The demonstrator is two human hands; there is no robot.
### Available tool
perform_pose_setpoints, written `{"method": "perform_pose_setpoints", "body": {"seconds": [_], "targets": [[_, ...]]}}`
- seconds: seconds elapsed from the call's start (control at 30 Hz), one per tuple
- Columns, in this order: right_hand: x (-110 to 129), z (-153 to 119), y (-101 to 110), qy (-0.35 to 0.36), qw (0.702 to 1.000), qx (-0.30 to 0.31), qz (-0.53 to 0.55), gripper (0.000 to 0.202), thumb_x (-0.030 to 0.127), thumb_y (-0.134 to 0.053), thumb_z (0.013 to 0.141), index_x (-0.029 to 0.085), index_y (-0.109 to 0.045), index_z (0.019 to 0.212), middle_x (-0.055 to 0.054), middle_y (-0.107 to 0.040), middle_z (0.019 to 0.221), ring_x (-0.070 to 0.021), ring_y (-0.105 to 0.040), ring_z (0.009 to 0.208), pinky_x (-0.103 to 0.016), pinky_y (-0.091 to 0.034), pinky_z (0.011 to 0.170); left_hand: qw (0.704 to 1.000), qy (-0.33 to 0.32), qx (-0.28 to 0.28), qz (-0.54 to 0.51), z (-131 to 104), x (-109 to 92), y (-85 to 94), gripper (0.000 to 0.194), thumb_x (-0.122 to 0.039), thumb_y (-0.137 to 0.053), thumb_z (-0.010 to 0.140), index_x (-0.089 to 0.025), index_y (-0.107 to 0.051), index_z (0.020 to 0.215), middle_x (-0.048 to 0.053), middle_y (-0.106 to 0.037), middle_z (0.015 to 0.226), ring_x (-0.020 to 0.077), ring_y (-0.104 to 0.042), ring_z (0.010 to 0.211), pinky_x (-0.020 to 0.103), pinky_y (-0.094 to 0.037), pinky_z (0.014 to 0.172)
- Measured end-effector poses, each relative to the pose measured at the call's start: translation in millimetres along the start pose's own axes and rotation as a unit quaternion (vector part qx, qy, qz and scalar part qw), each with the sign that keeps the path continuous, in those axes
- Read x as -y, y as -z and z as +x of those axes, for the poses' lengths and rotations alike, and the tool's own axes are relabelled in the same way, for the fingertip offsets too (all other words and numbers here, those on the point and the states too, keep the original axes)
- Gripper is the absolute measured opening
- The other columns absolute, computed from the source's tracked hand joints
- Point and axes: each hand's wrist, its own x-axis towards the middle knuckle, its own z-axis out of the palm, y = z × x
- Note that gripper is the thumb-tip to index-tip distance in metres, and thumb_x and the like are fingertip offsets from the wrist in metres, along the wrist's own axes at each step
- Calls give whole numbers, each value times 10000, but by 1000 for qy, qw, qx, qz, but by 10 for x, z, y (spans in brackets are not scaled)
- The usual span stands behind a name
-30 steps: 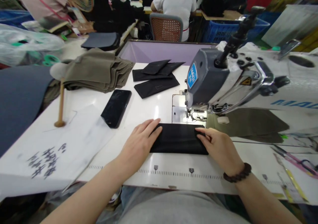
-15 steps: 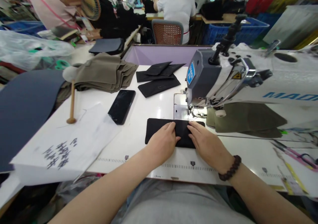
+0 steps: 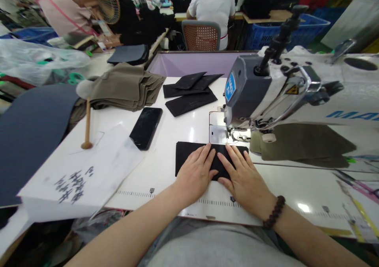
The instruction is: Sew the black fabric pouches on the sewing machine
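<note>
A black rectangular fabric piece [image 3: 187, 152] lies flat on the white sewing table, just in front of the sewing machine's [image 3: 248, 97] needle area. My left hand [image 3: 195, 172] rests flat on its middle, fingers stretched forward. Beside it, my right hand [image 3: 244, 176] presses on the right half with fingers spread, a dark beaded bracelet on that wrist. Both hands are open and the fabric is under them, partly covered. Behind the needle plate's left side lie several more black pieces [image 3: 192, 101].
Left of the hands are a black phone [image 3: 146, 128], a stack of brown fabric [image 3: 124, 85], a white paper with writing [image 3: 109, 168] and a wooden-handled tool [image 3: 87, 125]. Olive pieces [image 3: 304, 142] lie under the machine arm, pink-handled scissors [image 3: 361, 188] at right. A person [image 3: 211, 10] sits ahead.
My right hand's fingers have spread and lie flatter on the black piece. My left hand's fingers have also opened out. The view has shifted slightly; the fabric stays by the needle plate.
</note>
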Motion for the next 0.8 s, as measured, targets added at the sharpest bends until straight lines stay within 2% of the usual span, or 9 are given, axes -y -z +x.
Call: {"method": "perform_pose_setpoints", "body": {"seconds": [0.13,0.23,0.33,0.43,0.5,0.57,0.63,0.7,0.8], "targets": [[6,-2,2,-1,1000,-10,1,515,399,-447,831,153,-396,1281,-176,-250,1396,-287,-167,1294,-516,-239,992,999,24,13,23,-40,83,20,606,-456,-460,829,-71,-342,1282,175,-249,1397,269,-254,1281,414,-285,1028],[14,-3,8,-4,1000,-7,-1,519,402,-447,831,150,-398,1282,-180,-258,1391,-292,-172,1291,-517,-242,990,997,49,14,56,-149,271,22,713,-524,-452,805,-27,-301,1295,207,-240,1391,287,-196,1299,451,-256,1036],[14,-1,2,-5,1000,-5,-1,524,403,-448,831,154,-392,1289,-174,-247,1397,-293,-180,1290,-514,-236,995,993,78,12,86,-308,481,46,764,-540,-434,806,11,-259,1305,232,-242,1381,304,-199,1295,465,-265,1025],[14,1,-9,-5,1000,-9,4,521,404,-443,835,160,-389,1292,-164,-229,1407,-290,-184,1289,-511,-228,1000,990,92,-15,111,-437,553,115,704,-493,-462,811,-4,-298,1291,243,-249,1373,349,-232,1272,508,-289,989],[14,2,3,-5,1000,-8,5,527,409,-445,834,158,-387,1293,-163,-233,1405,-292,-182,1290,-511,-231,998,993,42,-27,109,-460,509,171,519,-360,-450,854,-84,-349,1283,195,-295,1367,325,-314,1234,483,-320,971],[6,4,45,-2,1000,-5,7,549,418,-456,827,149,-378,1298,-174,-259,1392,-295,-204,1282,-505,-250,991,995,-52,-6,85,-407,441,216,364,-203,-385,885,-163,-417,1245,120,-415,1302,245,-436,1143,393,-371,944],[-23,12,119,-1,1000,-2,15,566,417,-453,828,121,-365,1303,-193,-306,1365,-291,-261,1260,-484,-286,977,993,-99,17,66,-265,394,239,327,-146,-347,890,-165,-480,1189,85,-522,1188,194,-510,1038,322,-402,904],[-84,35,215,1,1000,3,31,537,396,-443,836,100,-391,1281,-194,-378,1319,-278,-340,1218,-456,-339,947,996,-62,14,63,-45,383,247,318,-236,-375,897,-121,-499,1166,101,-550,1140,202,-524,1013,333,-395,907],[-245,111,353,30,997,24,66,405,329,-450,838,112,-503,1176,-155,-496,1222,-252,-462,1110,-425,-412,882,998,-5,18,66,354,387,252,497,-449,-389,867,-84,-466,1195,142,-503,1205,257,-470,1103,419,-336,955]]}}
